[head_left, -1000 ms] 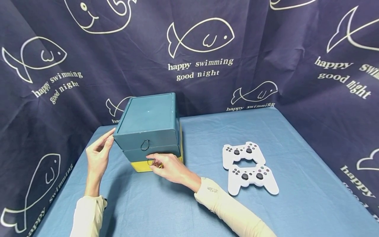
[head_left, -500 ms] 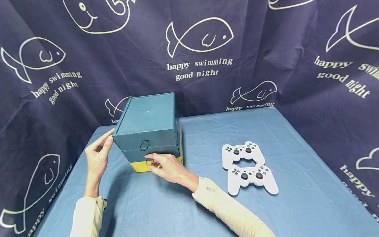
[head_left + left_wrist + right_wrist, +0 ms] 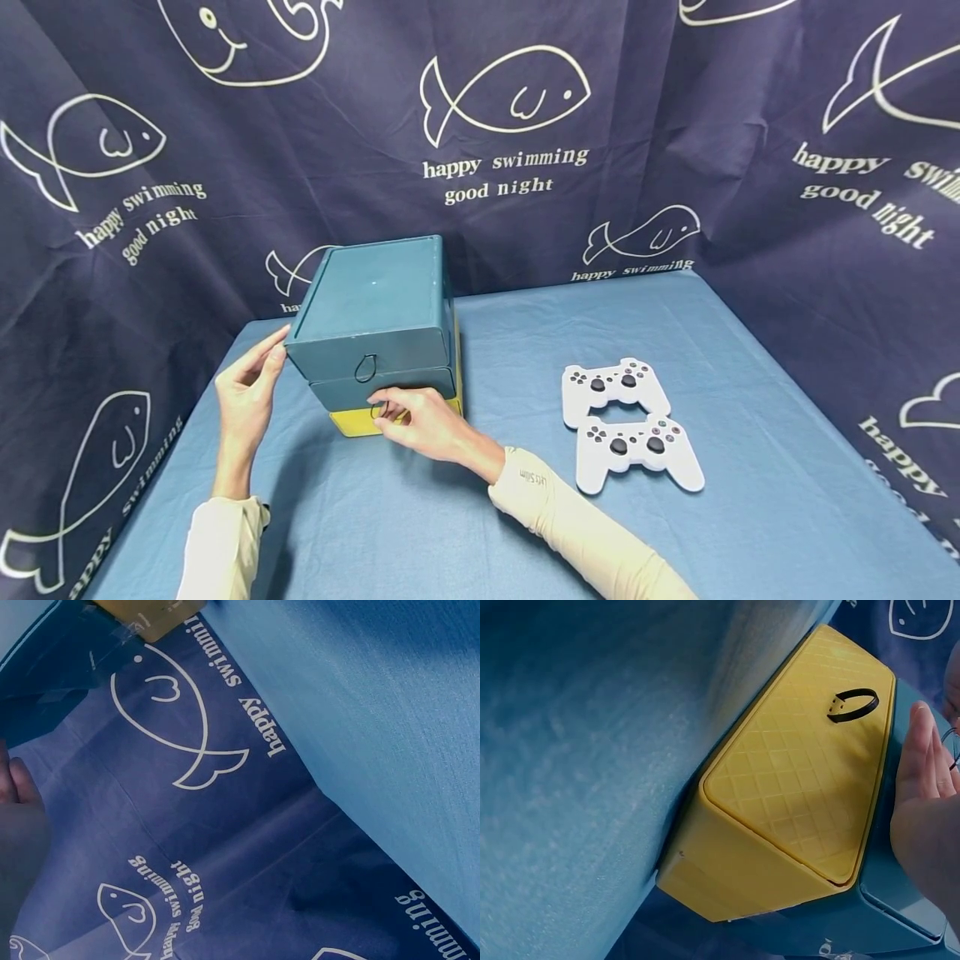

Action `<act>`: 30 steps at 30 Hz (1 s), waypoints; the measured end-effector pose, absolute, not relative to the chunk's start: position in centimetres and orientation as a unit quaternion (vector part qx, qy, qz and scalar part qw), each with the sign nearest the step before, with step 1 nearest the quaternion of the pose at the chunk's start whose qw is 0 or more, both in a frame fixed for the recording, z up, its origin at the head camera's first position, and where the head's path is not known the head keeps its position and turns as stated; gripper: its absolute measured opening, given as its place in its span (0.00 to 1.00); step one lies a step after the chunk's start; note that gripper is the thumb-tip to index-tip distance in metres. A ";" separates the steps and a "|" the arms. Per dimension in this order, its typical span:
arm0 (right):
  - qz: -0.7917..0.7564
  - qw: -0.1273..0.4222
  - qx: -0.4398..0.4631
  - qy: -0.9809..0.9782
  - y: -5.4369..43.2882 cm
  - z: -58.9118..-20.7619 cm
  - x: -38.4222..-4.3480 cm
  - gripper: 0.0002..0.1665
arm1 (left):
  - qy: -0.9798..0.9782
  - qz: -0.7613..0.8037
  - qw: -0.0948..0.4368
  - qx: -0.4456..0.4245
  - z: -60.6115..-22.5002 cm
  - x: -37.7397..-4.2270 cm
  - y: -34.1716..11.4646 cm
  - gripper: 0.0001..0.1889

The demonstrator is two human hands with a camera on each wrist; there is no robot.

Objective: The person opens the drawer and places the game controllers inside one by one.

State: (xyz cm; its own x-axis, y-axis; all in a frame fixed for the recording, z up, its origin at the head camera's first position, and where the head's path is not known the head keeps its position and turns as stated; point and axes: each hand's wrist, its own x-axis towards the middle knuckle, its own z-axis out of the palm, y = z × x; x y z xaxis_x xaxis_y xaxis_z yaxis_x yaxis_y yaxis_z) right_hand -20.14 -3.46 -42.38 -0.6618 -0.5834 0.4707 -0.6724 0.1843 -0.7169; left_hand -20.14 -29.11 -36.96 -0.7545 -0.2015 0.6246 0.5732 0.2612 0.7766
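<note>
A small chest of stacked drawers stands at the left rear of the table: two teal drawer units (image 3: 367, 287) above a yellow drawer (image 3: 356, 422). My left hand (image 3: 246, 400) touches the front left corner of the top teal unit, fingers fairly straight. On the lower teal drawer's front, my right hand (image 3: 423, 423) pinches the black loop handle (image 3: 378, 409) between thumb and fingers. The top drawer's loop handle (image 3: 366, 367) hangs free. In the right wrist view the yellow drawer (image 3: 795, 772) shows its own black loop (image 3: 855, 705). All drawers look closed.
Two white game controllers (image 3: 618, 396) lie on the blue cloth table (image 3: 525, 333) to the right, the nearer one touching or overlapping the farther. A dark blue curtain (image 3: 510, 225) with fish drawings surrounds the table at the back and sides.
</note>
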 end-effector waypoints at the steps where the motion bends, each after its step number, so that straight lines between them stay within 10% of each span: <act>1: 0.498 0.040 0.408 -0.764 -3.5 -42.4 -20.1 0.15 | -0.725 -0.593 0.326 -0.128 -37.0 -20.1 -29.1 0.15; 30: 0.514 0.035 0.428 -0.743 -3.3 -42.4 -18.2 0.15 | -0.722 -0.597 0.326 -0.124 -37.0 -20.1 -29.1 0.15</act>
State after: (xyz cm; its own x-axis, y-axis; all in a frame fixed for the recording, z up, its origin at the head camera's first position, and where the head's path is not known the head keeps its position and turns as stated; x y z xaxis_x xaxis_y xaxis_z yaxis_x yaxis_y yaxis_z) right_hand -18.24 -3.32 -42.44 -0.6313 -0.5999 0.4915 -0.6715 0.1057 -0.7335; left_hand -20.12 -29.08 -37.00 -0.7562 -0.2101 0.6198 0.5691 0.2564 0.7813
